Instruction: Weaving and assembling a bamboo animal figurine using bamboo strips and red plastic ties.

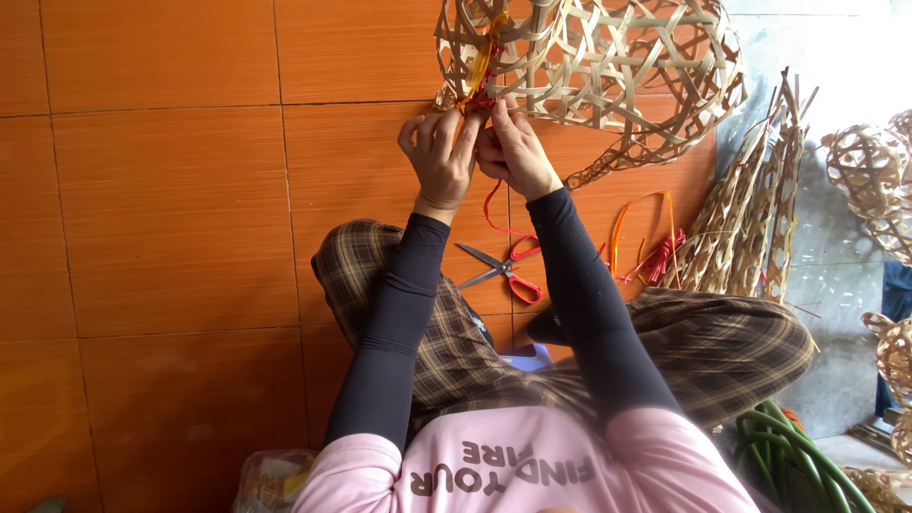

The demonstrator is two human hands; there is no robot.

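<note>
Place: home basket-weaving workshop, work done on the floor.
Floor: orange tiles (171, 209).
Evidence: woven bamboo baskets (608, 57), stacked flat lattices (750, 218), scissors (502, 273), coloured strapping (641, 233).

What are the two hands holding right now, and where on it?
Both hands, left and right, pinch the red strap at the lower rim of the woven bamboo basket, where it ties on.

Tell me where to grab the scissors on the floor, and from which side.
Take the scissors by the red handle loops, the end nearest the person's legs. They lie flat on the orange tiles, blades slightly open and pointing left, so come from above on the right, clear of the tips. A red strip trails over the handles.
</note>
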